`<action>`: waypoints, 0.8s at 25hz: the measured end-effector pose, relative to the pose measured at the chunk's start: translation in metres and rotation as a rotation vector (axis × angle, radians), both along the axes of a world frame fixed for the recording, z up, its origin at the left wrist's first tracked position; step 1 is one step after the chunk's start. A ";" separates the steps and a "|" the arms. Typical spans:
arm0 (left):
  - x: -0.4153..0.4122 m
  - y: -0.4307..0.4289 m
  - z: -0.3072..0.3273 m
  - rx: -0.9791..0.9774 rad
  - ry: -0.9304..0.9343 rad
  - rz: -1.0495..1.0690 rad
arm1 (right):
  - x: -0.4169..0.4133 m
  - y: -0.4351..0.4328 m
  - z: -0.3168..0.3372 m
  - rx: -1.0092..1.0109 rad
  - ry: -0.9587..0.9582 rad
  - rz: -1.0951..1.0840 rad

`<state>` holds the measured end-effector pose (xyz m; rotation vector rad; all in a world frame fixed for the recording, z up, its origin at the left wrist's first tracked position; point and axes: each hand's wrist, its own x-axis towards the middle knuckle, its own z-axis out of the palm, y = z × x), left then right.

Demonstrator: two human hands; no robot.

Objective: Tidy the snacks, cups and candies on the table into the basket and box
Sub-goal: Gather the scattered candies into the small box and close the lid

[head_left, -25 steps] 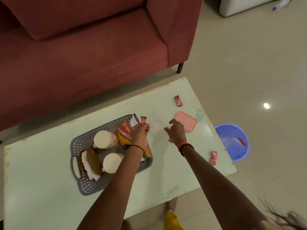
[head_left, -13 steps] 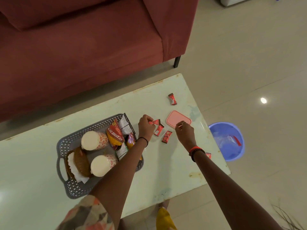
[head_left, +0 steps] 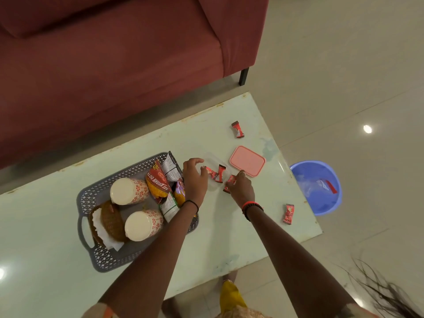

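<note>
Landmark = grey basket (head_left: 91, 198), on the desk (head_left: 46, 249). Inside it: 2 paper cups (head_left: 129, 191) lying on their sides, w/ red print; 1 brown round snack on white paper (head_left: 111, 220) at the basket's near-left end; approx 4 snack packets (head_left: 158, 182) bunched at its right end, exact count unclear as they overlap.

Just right of the basket: 1 clear plastic box (head_left: 212, 160), open, w/ 2 red candies (head_left: 218, 173) inside. Left hand (head_left: 195, 177), fingers spread and curved, rests at the box's left edge, holding nothing I can make out. Right hand (head_left: 241, 189) sits at the box's right side, fingertips pinching 1 red candy (head_left: 229, 183) at the box rim.

Further right of the basket: 1 pink lid (head_left: 247, 160), flat on the desk. Beyond the lid, 1 loose candy (head_left: 238, 129); near the desk's right edge, 1 more (head_left: 288, 213). So 5 candies seen in total.

On the floor, past the desk's right edge: 1 blue bin (head_left: 321, 187). Behind the basket: 1 red sofa (head_left: 114, 65).
</note>
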<state>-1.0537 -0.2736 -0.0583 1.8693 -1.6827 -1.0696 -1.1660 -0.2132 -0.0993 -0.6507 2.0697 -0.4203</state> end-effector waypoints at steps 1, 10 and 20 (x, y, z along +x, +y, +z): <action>0.000 0.003 0.000 -0.012 0.003 0.011 | 0.005 -0.001 -0.002 0.003 0.034 -0.010; -0.015 0.066 0.007 -0.168 0.002 -0.106 | -0.022 0.011 0.003 -0.159 0.040 -0.284; -0.131 0.175 -0.030 0.257 -0.105 -0.510 | -0.136 0.049 0.049 -0.287 0.144 -0.495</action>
